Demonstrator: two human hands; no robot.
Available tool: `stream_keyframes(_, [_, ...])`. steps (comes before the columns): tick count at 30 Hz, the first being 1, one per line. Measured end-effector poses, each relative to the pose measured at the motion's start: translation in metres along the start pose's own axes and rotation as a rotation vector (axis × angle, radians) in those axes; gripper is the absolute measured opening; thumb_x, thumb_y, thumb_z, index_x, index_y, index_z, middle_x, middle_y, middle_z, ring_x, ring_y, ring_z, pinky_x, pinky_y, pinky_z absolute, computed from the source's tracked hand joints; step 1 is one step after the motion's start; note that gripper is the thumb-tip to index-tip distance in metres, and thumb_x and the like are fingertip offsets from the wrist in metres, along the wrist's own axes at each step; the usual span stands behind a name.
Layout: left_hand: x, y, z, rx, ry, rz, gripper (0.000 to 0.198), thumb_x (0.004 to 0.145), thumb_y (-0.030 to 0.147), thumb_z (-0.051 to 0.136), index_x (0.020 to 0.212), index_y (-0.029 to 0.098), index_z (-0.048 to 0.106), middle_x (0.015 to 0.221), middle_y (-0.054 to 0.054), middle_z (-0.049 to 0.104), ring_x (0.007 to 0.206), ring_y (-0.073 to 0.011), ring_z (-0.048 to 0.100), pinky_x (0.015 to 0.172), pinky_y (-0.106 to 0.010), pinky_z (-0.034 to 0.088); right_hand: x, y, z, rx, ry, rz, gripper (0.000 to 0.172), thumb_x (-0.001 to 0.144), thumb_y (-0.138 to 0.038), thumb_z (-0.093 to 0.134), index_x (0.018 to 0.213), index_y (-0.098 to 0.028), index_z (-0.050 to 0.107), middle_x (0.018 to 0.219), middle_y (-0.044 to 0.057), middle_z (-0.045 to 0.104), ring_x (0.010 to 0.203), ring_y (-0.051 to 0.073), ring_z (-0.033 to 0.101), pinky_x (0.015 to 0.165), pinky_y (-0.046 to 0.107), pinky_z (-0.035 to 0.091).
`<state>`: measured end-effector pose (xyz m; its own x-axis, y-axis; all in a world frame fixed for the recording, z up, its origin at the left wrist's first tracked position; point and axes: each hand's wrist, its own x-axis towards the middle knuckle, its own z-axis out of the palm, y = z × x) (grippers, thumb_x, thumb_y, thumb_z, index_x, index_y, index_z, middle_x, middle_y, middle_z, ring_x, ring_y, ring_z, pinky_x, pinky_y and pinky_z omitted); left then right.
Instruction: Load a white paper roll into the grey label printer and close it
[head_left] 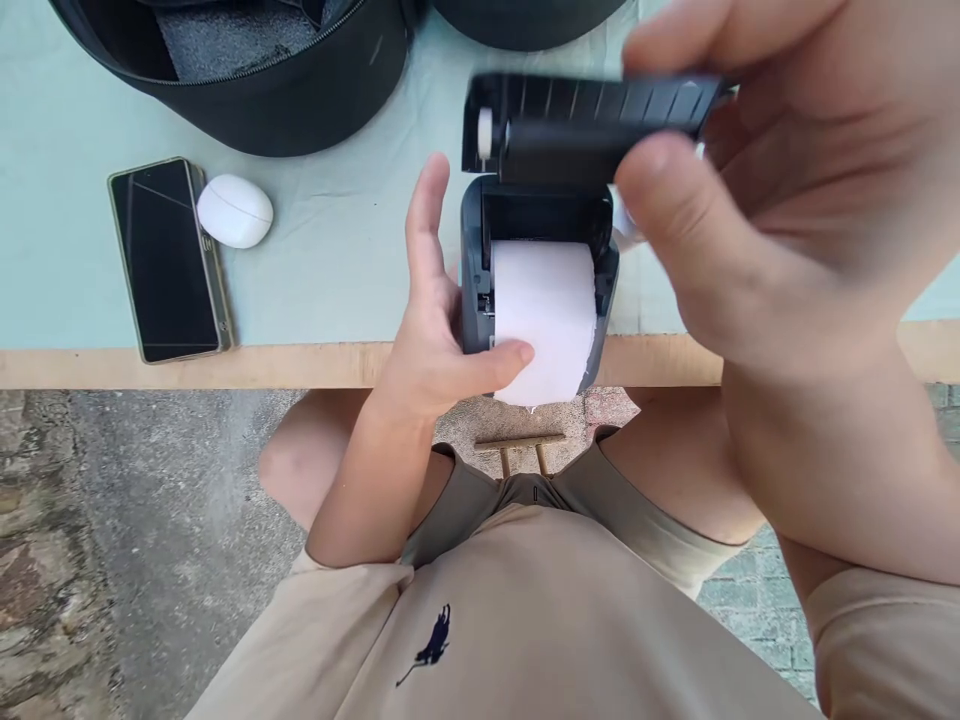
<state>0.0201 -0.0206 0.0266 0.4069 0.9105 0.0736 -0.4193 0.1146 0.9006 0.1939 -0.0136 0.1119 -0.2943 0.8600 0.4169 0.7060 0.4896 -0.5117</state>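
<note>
A small dark receipt printer [472, 230] is held near the table's front edge by my left hand [439, 340]. Its lid stands open, and the thumb presses on the white paper roll [545, 290] inside. The loose end of the paper hangs over the printer's near edge. My right hand [750, 190], large and close to the camera, pinches the black lid [562, 125] at its right end between thumb and fingers. A dark roller and a small white gear show on the lid's inner side. Something whitish behind the right thumb is mostly hidden.
To the left on the pale green cloth [337, 240] lie a smartphone [169, 260] and a white computer mouse [235, 211] touching its edge. A black zippered case [300, 90] stands open at the back left. Another dark rounded object [525, 20] is at the top edge.
</note>
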Motion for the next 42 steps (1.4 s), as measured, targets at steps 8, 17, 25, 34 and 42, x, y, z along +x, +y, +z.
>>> stream_keyframes(8, [0.004,-0.010,-0.006,-0.023,-0.068,0.091,0.106,0.059,0.026,0.073,0.140,0.037,0.006,0.119,-0.005,0.055,0.123,-0.0294,0.050,0.084,-0.034,0.052,-0.021,0.017,0.011,0.051,-0.027,-0.300,0.013,0.075,-0.019,0.064,0.088,-0.020,0.064,0.099,0.007,0.059,0.097,0.018,0.056,0.087,0.042,0.050])
stream_keyframes(17, [0.009,-0.016,-0.012,-0.141,-0.080,0.086,0.071,0.070,0.054,0.062,0.128,0.026,0.035,0.117,-0.008,0.058,0.125,-0.0286,0.049,0.095,-0.041,0.049,-0.024,0.003,0.006,0.023,-0.126,-0.160,0.031,0.086,-0.026,0.053,0.116,-0.017,0.052,0.123,0.005,0.050,0.120,0.014,0.049,0.105,0.031,0.045])
stream_keyframes(25, [-0.002,0.009,0.008,-0.097,0.044,-0.030,0.027,0.079,0.035,0.058,0.102,0.020,0.057,0.098,-0.003,0.064,0.120,-0.0260,0.055,0.083,-0.032,0.055,-0.025,-0.001,0.006,-0.024,-0.164,-0.196,0.025,0.087,-0.023,0.052,0.112,-0.021,0.050,0.125,0.004,0.051,0.120,0.013,0.049,0.106,0.034,0.046])
stream_keyframes(34, [-0.002,0.009,0.006,-0.086,0.042,-0.012,0.032,0.079,0.035,0.061,0.107,0.021,0.057,0.096,-0.003,0.064,0.118,-0.0266,0.057,0.068,-0.026,0.054,-0.027,0.001,0.008,-0.019,-0.191,-0.199,0.026,0.085,-0.023,0.054,0.110,-0.022,0.049,0.126,0.003,0.050,0.120,0.013,0.049,0.108,0.035,0.045])
stream_keyframes(42, [0.002,0.010,0.007,-0.211,0.143,-0.081,0.038,0.094,0.037,0.031,0.104,0.016,0.060,0.113,-0.007,0.064,0.137,-0.0247,0.037,0.112,-0.047,0.037,-0.026,0.013,0.014,-0.049,-0.058,-0.308,0.029,0.086,-0.019,0.049,0.114,-0.013,0.053,0.124,0.007,0.055,0.122,0.014,0.049,0.114,0.038,0.040])
